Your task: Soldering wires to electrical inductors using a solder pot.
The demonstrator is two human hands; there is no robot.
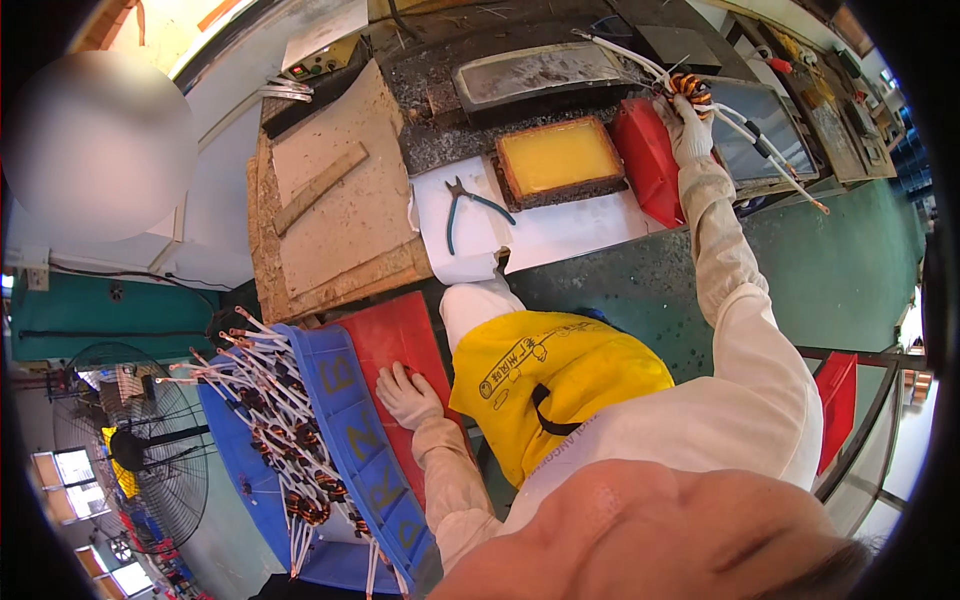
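At the far right of the bench, my gloved right hand (690, 138) is closed around a ring-shaped coil (688, 90) wound with copper-coloured wire. White leads stick out from the coil on both sides. A red plastic bin (648, 160) stands just left of that hand. My gloved left hand (408, 398) lies with its fingers spread on a red panel (385, 345), holding nothing. Beside it on the left, a blue crate (355, 400) holds several similar coils (300, 505) with white leads and copper-coloured ends.
A rust-brown tray (507, 172) of yellow material sits on the bench, with diagonal cutters (457, 210) on white paper (432, 200) to its left. Behind stands a grey metal pan (540, 75). A wooden strip (320, 188) lies on the board (345, 130). A large fan (130, 450) stands at far left.
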